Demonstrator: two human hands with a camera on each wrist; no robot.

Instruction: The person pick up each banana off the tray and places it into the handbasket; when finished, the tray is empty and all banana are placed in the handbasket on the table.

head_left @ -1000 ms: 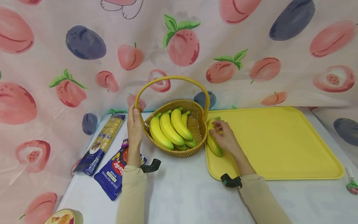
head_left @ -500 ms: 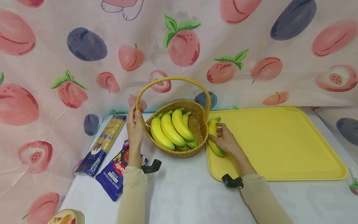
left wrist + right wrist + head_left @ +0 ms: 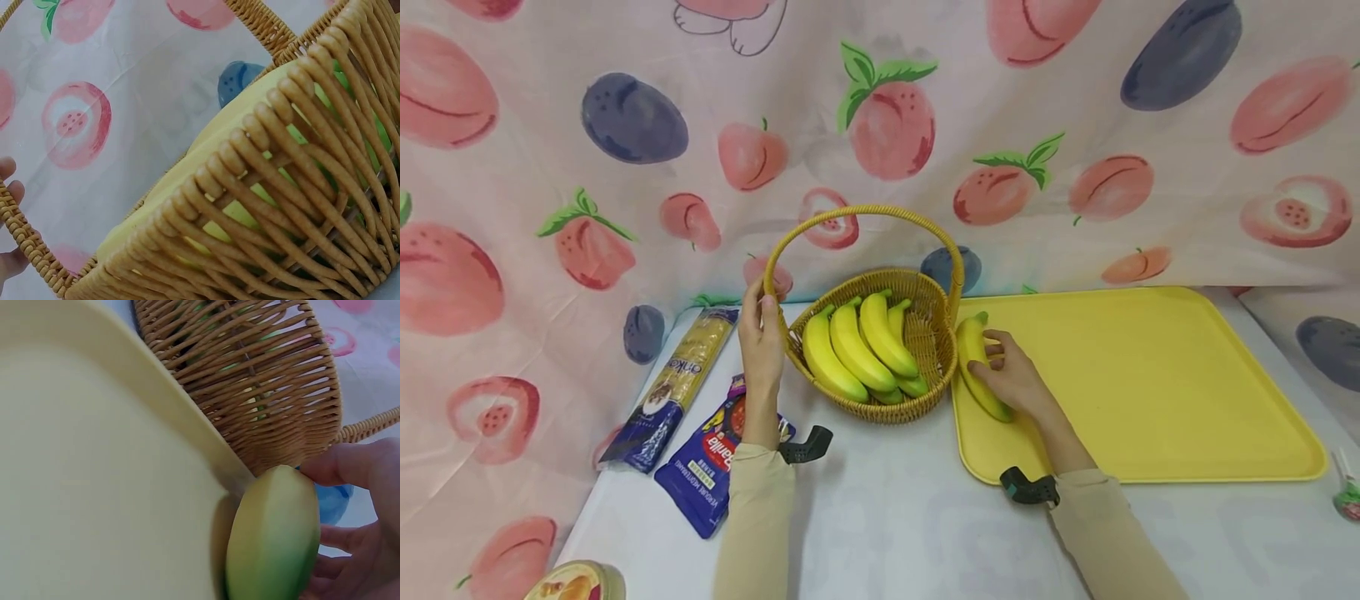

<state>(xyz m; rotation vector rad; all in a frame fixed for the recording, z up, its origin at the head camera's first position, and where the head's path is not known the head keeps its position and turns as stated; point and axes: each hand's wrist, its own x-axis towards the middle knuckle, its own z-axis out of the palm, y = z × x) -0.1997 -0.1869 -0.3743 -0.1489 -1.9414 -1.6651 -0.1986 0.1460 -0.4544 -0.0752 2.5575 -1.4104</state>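
A yellow wicker basket (image 3: 883,412) with a tall arched handle holds several bananas (image 3: 859,354). My left hand (image 3: 762,342) is at the left foot of the handle, its thumb and fingers around it; in the left wrist view fingertips (image 3: 7,190) show beside the woven handle. Just right of the basket, over the left rim of a yellow tray (image 3: 1120,392), lies a single banana (image 3: 976,367) with a green tip. My right hand (image 3: 1013,375) grips this banana from its right side, thumb on the near side and fingers farther up. In the right wrist view the thumb presses the banana (image 3: 275,531).
To the left lie a pasta packet (image 3: 673,387) and a blue sauce pouch (image 3: 703,467), partly behind the left forearm. A round-lidded container (image 3: 576,581) stands at the lower left. A wrapped lollipop (image 3: 1348,500) lies right of the tray. A fruit-print cloth (image 3: 1037,83) hangs behind.
My right hand has closed round the single banana and shifted slightly right; the banana has turned a little, its lower end moving right. The left hand and basket stay put.
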